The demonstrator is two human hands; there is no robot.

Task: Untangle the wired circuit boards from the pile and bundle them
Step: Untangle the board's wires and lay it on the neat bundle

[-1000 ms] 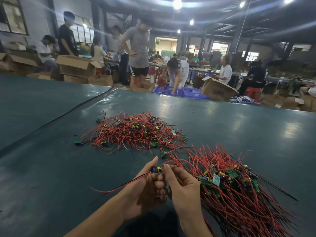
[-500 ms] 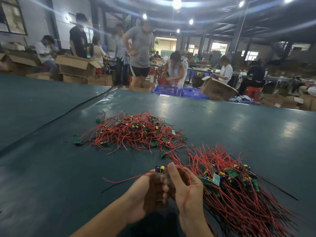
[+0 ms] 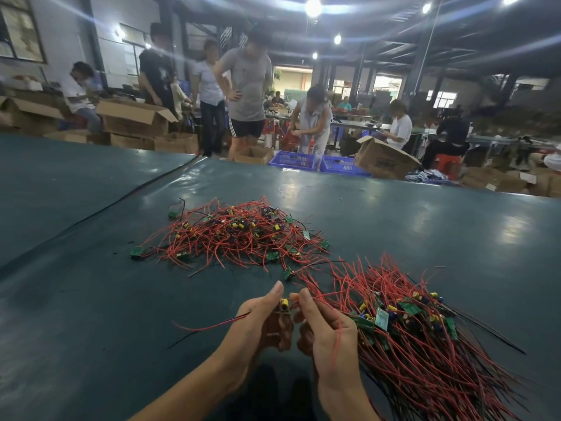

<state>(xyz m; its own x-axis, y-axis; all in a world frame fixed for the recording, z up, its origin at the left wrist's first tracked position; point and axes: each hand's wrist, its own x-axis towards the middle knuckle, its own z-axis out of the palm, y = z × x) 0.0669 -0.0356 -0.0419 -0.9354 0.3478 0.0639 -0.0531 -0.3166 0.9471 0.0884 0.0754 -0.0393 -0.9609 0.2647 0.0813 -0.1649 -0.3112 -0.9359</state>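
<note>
Wired circuit board [image 3: 284,305], held just above the green table [image 3: 91,299] between both hands. Left hand [image 3: 261,325] curls round the board. Right hand [image 3: 329,332] pinches a red lead [image 3: 336,347]. The aligned bundle [image 3: 419,354] lies just right, the tangled pile [image 3: 236,235] beyond. Risk: the draped lead may snag bundle wires, dragging sorted boards askew.

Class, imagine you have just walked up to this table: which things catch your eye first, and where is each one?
A tangled pile of red-wired boards sprawls in the middle of the green table, and a larger, straighter bundle fans out at the near right. At the near edge, the left hand holds one small circuit board while the right hand pinches a red wire.
</note>
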